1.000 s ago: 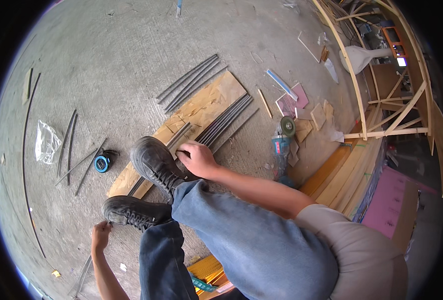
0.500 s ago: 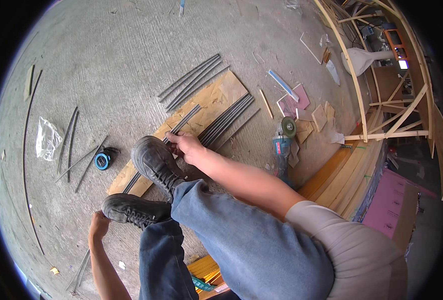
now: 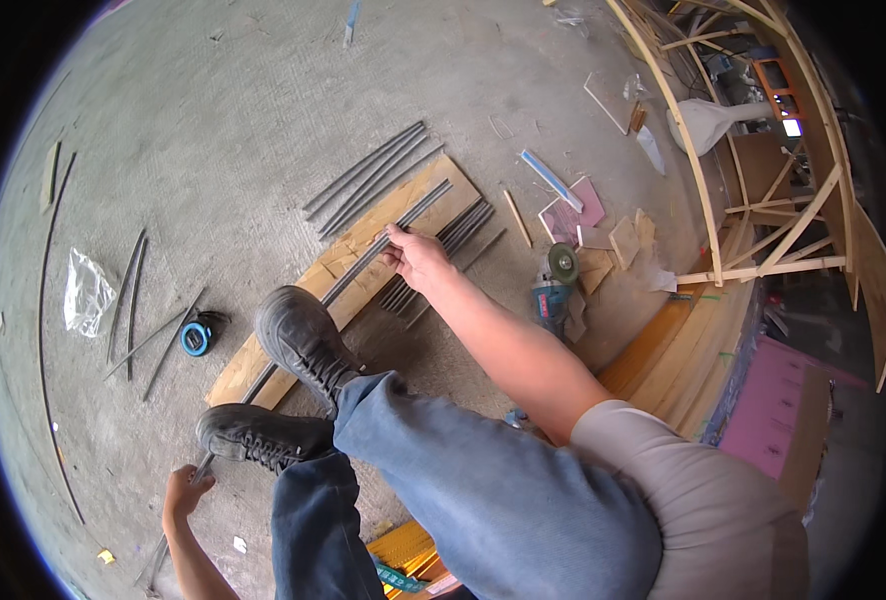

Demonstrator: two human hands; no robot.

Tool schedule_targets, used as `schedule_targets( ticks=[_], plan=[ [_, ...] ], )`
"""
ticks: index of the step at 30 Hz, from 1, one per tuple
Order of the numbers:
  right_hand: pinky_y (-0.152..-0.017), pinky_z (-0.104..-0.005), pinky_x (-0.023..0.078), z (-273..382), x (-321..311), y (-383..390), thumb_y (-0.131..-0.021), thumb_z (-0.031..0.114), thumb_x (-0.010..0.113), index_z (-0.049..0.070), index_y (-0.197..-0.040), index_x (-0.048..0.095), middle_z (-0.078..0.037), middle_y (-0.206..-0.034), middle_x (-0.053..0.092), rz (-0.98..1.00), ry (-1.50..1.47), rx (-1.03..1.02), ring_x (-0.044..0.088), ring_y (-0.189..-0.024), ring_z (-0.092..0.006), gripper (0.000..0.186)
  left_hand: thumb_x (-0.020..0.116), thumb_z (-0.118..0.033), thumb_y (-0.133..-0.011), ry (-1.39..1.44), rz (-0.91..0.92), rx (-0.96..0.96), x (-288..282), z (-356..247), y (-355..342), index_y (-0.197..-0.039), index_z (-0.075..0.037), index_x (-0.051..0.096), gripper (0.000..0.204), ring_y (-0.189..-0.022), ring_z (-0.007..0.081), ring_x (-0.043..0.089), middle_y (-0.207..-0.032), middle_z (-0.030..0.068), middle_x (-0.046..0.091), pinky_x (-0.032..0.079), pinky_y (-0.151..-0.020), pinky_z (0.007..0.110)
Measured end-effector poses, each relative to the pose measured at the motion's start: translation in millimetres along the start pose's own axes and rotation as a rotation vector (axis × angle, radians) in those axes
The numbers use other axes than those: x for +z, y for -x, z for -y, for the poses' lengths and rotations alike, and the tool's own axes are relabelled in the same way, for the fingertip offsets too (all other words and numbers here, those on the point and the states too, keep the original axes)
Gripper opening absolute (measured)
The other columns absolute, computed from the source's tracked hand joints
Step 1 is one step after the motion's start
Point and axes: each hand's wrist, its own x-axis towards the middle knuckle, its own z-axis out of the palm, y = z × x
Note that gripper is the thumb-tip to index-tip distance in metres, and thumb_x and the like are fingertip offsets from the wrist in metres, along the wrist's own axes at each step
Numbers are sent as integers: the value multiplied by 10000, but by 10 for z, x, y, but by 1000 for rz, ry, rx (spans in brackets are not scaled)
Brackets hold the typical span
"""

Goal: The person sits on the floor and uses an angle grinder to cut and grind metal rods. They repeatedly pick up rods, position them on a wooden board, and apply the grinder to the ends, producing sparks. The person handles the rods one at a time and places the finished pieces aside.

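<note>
My right hand [image 3: 408,255] is closed on long grey metal rods [image 3: 423,205] lying over a pale particle board [image 3: 448,178] on the concrete floor. Low at the left, my left hand [image 3: 188,490] grips the other end of the rods just beyond my left black shoe [image 3: 243,432]. My right shoe [image 3: 298,340] rests across the board and rods, hiding part of them. More loose rods lie beside the board, one bundle [image 3: 363,175] above it and another [image 3: 458,250] to its right.
An angle grinder [image 3: 553,290] lies right, near pink board offcuts [image 3: 583,200]. A blue tape measure [image 3: 196,338], loose rods [image 3: 128,300] and a plastic bag [image 3: 88,290] lie left. Long planks [image 3: 698,340], a pink panel [image 3: 763,410] and a wooden frame [image 3: 713,230] stand or lie along the right.
My right hand has risen up and right along the board with the rods, which now reach further toward its upper end. My left hand has moved lower and left.
</note>
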Motion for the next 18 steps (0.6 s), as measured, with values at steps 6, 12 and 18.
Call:
schedule_targets(
  ticks=[6, 12, 18],
  plan=[
    [-523, -226, 494, 131, -175, -203, -932, 149, 669, 82, -886, 648, -8, -767, 659, -79, 31, -23, 612, -633, -111, 84, 604, -279, -932, 227, 94, -4, 170, 102, -182, -926, 20, 695, 313, -706, 162, 618, -710, 94, 656, 479, -670, 337],
    [-485, -236, 507, 291, -361, -354, -908, 132, 696, 75, -859, 652, -31, -774, 665, -160, 62, -46, 610, -621, -118, 88, 534, -213, -983, 514, 177, 50, 281, -106, -250, -908, 25, 661, 280, -706, 148, 607, -810, 61, 657, 490, -667, 320],
    [-501, -278, 557, 353, -312, -380, -899, 120, 698, 11, -867, 646, -79, -777, 674, -165, 177, -22, 644, -619, -156, 125, 535, -191, -963, 474, 129, -1, 192, -188, -223, -888, 39, 673, 279, -689, 151, 616, -773, 68, 656, 496, -654, 312]
  ],
)
